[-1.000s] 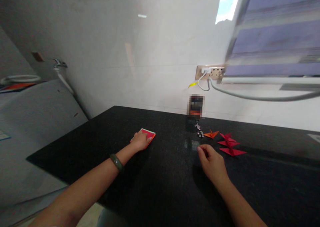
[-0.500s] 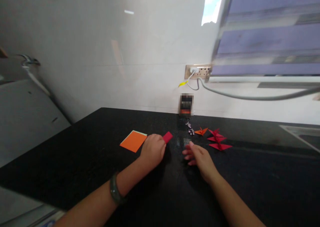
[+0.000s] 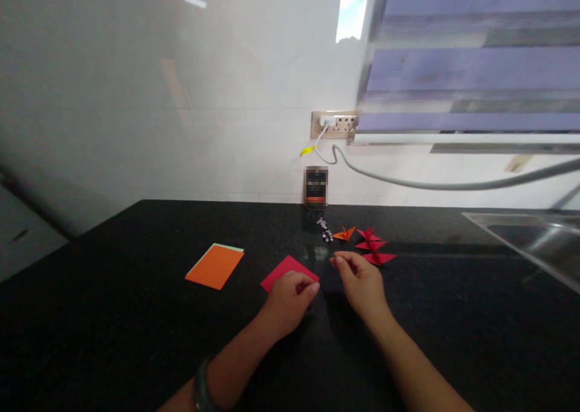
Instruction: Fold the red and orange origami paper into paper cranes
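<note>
A square sheet of red paper (image 3: 284,268) lies tilted low over the black counter, a corner toward the back. My left hand (image 3: 292,300) pinches its right corner between thumb and fingers and covers its near part. Just right of the paper, apart from it, is my right hand (image 3: 362,282), its thumb and fingertips drawn together with nothing visible in them. Several red folded paper cranes (image 3: 378,258) stand behind my right hand, with one orange paper crane (image 3: 345,234) to their left.
A stack of orange paper (image 3: 215,267) with a pale green sheet beneath lies at left. A blurred-out dark box (image 3: 316,187) stands against the wall, a beaded string (image 3: 325,231) before it. A metal sink (image 3: 534,231) is at right. A grey cable (image 3: 408,183) runs along the wall.
My left hand has brought the red paper rightward and nearer, away from the orange stack. The fingers of my right hand have come together. The head view has turned to the right.
</note>
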The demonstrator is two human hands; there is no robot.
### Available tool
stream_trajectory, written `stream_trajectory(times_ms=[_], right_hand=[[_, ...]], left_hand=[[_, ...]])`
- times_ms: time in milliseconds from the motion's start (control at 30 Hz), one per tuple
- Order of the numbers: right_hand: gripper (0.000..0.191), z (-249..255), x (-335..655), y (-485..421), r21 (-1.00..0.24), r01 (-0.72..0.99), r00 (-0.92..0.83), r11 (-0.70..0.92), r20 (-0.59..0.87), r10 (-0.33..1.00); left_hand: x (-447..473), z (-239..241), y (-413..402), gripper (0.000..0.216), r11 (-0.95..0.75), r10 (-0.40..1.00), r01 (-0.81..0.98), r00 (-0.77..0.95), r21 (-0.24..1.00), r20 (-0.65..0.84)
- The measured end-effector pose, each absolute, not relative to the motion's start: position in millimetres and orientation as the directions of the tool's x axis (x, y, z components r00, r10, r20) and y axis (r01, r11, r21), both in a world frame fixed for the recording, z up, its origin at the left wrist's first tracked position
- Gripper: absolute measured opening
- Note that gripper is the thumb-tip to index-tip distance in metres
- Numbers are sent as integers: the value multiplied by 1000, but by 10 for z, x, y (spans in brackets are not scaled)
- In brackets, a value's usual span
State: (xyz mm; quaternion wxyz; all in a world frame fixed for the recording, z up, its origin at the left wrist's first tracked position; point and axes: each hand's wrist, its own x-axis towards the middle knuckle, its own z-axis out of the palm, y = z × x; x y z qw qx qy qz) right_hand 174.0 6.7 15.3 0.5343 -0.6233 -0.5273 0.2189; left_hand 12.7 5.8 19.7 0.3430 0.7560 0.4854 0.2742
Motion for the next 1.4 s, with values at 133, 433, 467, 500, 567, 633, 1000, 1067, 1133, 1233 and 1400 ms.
stream_trajectory(times_ms=[133,433,467,500,567,633,1000,1067,1133,1233,1400], right_hand=[[24,65,1693,57,-657,752,175,60,286,942],[24,61,1635,29,-584,807,56,82,213,975],[24,62,1633,27,-586,806,53,83,211,976],[25,60,1631,27,-586,806,53,81,208,977],[28,51,1632,27,-577,814,62,69,203,977],[33,46,1638,20,-534,844,63,56,201,977],[13,69,1607,-53,-441,897,1,16,38,999],[3,30,1604,-23,-501,865,20,18,69,997],[10,3,1613,7,-611,791,53,43,138,989],[10,24,1644,23,-781,603,168,162,323,932],[16,193,1648,-49,-781,368,59,505,562,825]], left_hand=[[53,191,36,26,-408,893,766,448,496,42],[-159,121,289,70,-73,993,983,88,169,-82],[-148,117,270,68,-122,984,974,144,192,-102],[-122,118,230,66,-189,969,957,218,220,-114],[-36,133,106,62,-351,909,891,398,287,-124],[65,160,-33,64,-433,851,837,502,334,-154],[159,166,-143,63,-338,860,805,475,487,-189],[135,133,-137,62,-341,872,758,477,556,-115],[121,120,-125,56,-347,888,673,459,653,0],[125,145,-78,37,-237,940,468,333,852,78],[105,259,59,51,485,847,-324,406,812,-344]])
